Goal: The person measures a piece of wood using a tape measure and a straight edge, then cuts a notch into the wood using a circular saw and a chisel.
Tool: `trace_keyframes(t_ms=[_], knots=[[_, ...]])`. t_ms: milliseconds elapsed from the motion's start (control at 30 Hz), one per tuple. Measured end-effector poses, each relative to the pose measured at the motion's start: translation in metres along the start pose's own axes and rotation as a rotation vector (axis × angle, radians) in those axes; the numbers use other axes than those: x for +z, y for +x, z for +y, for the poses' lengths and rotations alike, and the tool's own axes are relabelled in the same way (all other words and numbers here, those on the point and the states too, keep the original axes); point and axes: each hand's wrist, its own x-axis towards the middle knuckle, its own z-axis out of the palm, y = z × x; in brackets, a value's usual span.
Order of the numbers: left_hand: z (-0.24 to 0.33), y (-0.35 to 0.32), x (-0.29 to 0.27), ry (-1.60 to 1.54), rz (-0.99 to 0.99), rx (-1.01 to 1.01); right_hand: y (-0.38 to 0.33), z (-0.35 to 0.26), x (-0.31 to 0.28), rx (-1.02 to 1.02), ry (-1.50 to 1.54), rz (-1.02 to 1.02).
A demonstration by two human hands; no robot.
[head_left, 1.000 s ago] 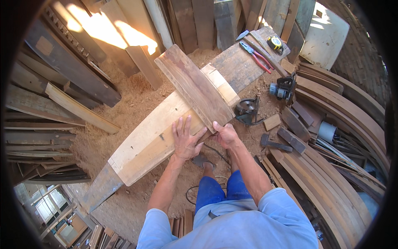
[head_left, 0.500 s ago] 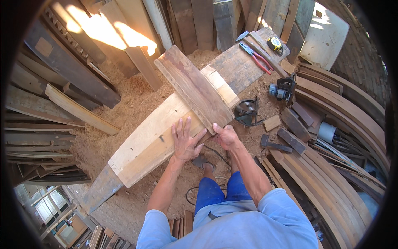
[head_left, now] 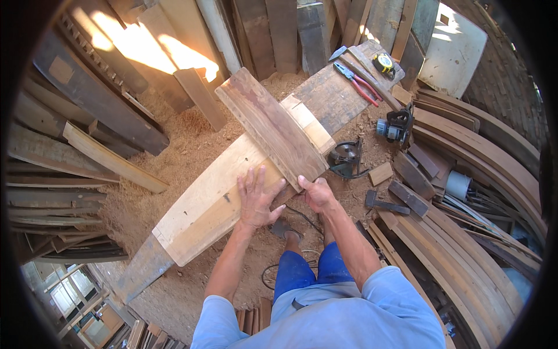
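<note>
A long pale wooden panel (head_left: 200, 192), made of boards laid side by side, rests slantwise on a worn bench plank (head_left: 142, 264). Across its upper right part lies a shorter brown board (head_left: 270, 125). My left hand (head_left: 257, 200) lies on the pale panel with its fingers spread, just left of the brown board's near end. My right hand (head_left: 318, 195) grips that near end at its corner, thumb on top; the fingers underneath are hidden.
On the bench's far end are pliers (head_left: 363, 87), a hammer (head_left: 372, 78) and a tape measure (head_left: 383, 64). A circular saw (head_left: 347, 154) and another power tool (head_left: 396, 125) sit on the sawdust to the right. Stacked curved planks (head_left: 459, 256) flank my right side; more boards (head_left: 104, 99) lean at left.
My left hand has slid slightly left along the pale panel, fingers more spread. The brown board's far end has shifted slightly toward me; my right hand keeps its hold.
</note>
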Motion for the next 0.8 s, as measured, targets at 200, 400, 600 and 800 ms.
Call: trace_keyframes(t_ms=[200,400,600,800], knots=[[-0.002,-0.002,0.004,0.079,0.022,0.080,-0.003,0.002,0.002,-0.008,0.059,-0.020],[-0.002,-0.001,0.003,0.064,0.022,0.075,-0.005,-0.003,0.005,0.011,0.075,-0.025],[-0.002,-0.001,0.002,0.048,0.030,0.081,-0.006,-0.005,0.006,0.003,0.078,-0.037],[0.000,-0.001,0.001,0.060,0.021,0.073,-0.006,-0.007,0.003,0.020,0.086,-0.091]])
